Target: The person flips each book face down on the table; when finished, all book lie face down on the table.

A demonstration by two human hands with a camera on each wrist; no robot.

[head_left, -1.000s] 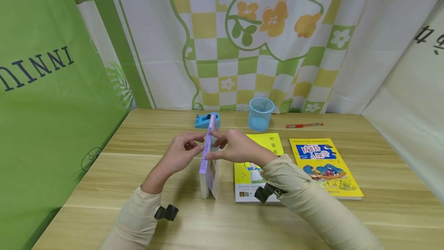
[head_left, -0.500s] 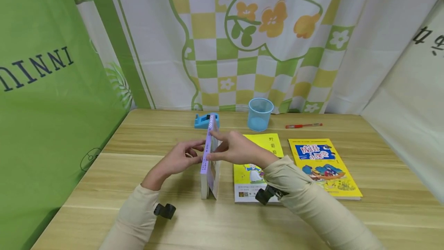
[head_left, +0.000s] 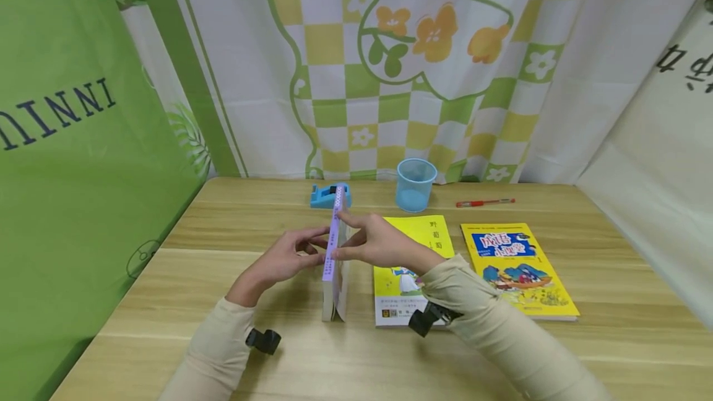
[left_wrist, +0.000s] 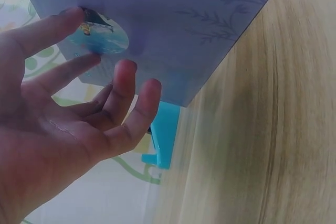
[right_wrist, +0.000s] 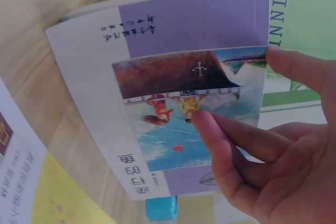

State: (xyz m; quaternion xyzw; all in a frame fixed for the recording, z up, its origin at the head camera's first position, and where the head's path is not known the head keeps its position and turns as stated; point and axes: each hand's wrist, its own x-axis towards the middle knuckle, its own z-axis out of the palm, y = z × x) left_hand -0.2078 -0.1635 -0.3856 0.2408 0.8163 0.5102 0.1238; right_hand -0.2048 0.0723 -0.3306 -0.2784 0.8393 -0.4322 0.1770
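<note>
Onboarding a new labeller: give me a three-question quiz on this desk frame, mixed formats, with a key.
1. True or false: the purple book lies flat on the table.
2. Which thing stands nearest the blue cup? A) tape dispenser B) red pen C) the book with the blue title panel
3. Fill in: the left hand and the right hand touch the purple book from ____ sides.

Key:
1. False; it stands on edge, spine up.
2. B, though the tape dispenser on the cup's other side is almost as near.
3. Opposite; the left hand's fingers lie nearly straight against one cover, the right hand's fingers touch the other.
</note>
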